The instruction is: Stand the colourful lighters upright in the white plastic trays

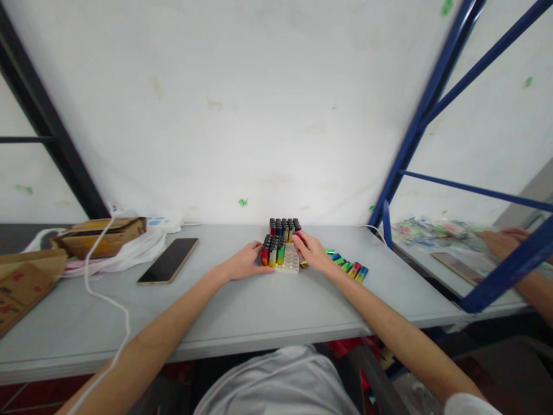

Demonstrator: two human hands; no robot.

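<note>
In the head view, a white tray [288,263] with rows of holes stands on the table. Upright lighters [273,251] with black tops and shiny coloured bodies fill its left part; holes show on the right. My left hand [246,262] grips the tray's left side, thumb along the front, fingers beside the lighters. Over the tray's right edge, my right hand [311,251] pinches a red lighter [299,236], partly hidden by the fingers. Behind stands another block of upright lighters [284,225]. Several loose coloured lighters [355,270] lie right of my right hand.
Left on the grey table [233,314] lie a phone [169,261], a cardboard box [106,236] and a white cable [108,300]. A blue metal frame [404,144] rises at the right. Beyond it, another person's hand [496,242] is near a second phone [457,267].
</note>
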